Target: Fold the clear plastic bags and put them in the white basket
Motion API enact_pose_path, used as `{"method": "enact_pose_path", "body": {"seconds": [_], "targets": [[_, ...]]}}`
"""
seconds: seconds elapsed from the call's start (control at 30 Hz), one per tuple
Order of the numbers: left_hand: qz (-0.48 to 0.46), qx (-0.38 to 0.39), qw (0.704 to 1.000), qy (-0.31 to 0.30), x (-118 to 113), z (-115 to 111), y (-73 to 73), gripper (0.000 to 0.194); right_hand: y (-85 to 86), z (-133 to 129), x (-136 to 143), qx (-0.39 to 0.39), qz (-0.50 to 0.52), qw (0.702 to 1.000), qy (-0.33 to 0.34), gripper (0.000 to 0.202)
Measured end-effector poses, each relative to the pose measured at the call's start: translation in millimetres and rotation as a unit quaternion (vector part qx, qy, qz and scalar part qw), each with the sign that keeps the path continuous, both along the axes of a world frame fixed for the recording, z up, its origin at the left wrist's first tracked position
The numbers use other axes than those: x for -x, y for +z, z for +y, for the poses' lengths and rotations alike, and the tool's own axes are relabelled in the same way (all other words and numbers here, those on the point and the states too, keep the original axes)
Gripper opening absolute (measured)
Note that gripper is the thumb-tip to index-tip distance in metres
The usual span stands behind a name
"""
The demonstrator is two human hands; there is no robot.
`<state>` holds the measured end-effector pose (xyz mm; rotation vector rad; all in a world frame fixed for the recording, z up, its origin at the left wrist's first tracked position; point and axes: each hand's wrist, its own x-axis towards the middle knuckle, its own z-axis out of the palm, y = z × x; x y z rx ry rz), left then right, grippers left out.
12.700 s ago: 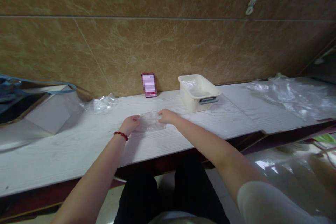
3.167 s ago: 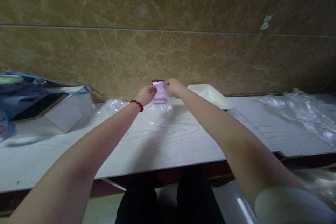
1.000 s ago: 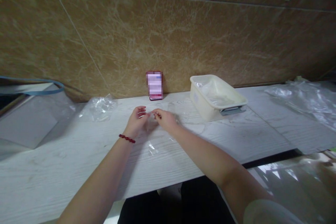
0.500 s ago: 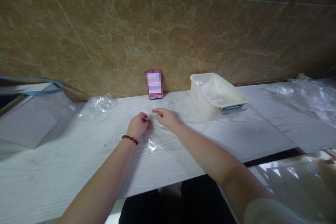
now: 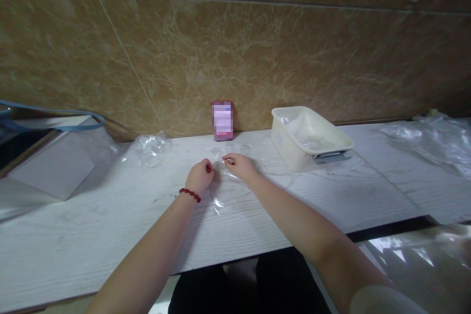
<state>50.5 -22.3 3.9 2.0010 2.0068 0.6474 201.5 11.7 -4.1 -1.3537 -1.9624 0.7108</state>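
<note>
Both hands are over the middle of the white wood-grain table (image 5: 132, 235), a small gap between them. My left hand (image 5: 200, 174), with a red bead bracelet at the wrist, pinches the edge of a clear plastic bag (image 5: 218, 202). From the other side my right hand (image 5: 239, 166) grips the same bag between thumb and index finger. The bag hangs down toward the table between the hands and is hard to make out. Behind them a phone (image 5: 222, 121) with a lit, blurred screen leans upright on the wall.
A cream plastic bin (image 5: 290, 149) with clear bags inside stands right of the phone. Crumpled clear bags (image 5: 147, 149) lie at the left, beside a white box (image 5: 55, 164) with a blue strap. More clear plastic (image 5: 434, 140) is at the far right.
The camera view has shifted slightly, so the scene sits a little further right. My right fingertips have closed more tightly on the bag. My left hand has barely moved over the table.
</note>
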Motion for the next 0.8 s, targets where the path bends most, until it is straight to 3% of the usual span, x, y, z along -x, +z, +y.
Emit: {"method": "enact_pose_path", "body": {"seconds": [0.17, 0.37, 0.5, 0.6, 0.7, 0.8], "targets": [[0.012, -0.015, 1.000, -0.009, -2, 0, -1.5, 0.012, -0.7, 1, -4, -0.018, -0.024, 1.000, -0.002, 0.022], [0.012, 0.014, 0.998, -0.061, 6, -4, 10.1, 0.019, 2.2, -1, -8, -0.043, -0.101, 0.994, 0.023, 0.018], [0.042, -0.050, 0.995, -0.080, 21, 5, 10.5, 0.028, 0.1, 0, -6, -0.025, -0.115, 0.993, 0.008, 0.019], [0.069, -0.082, 0.986, -0.128, 27, 12, 3.5, 0.032, -0.7, 0, -6, -0.023, -0.110, 0.994, -0.006, 0.022], [0.083, -0.042, 0.982, -0.162, 25, 16, -2.6, 0.033, 0.7, -1, -7, -0.027, -0.121, 0.992, -0.017, 0.023], [0.098, 0.021, 0.986, -0.136, 23, 16, -4.3, 0.036, 2.9, -2, -7, -0.026, -0.138, 0.990, -0.031, 0.023]]}}
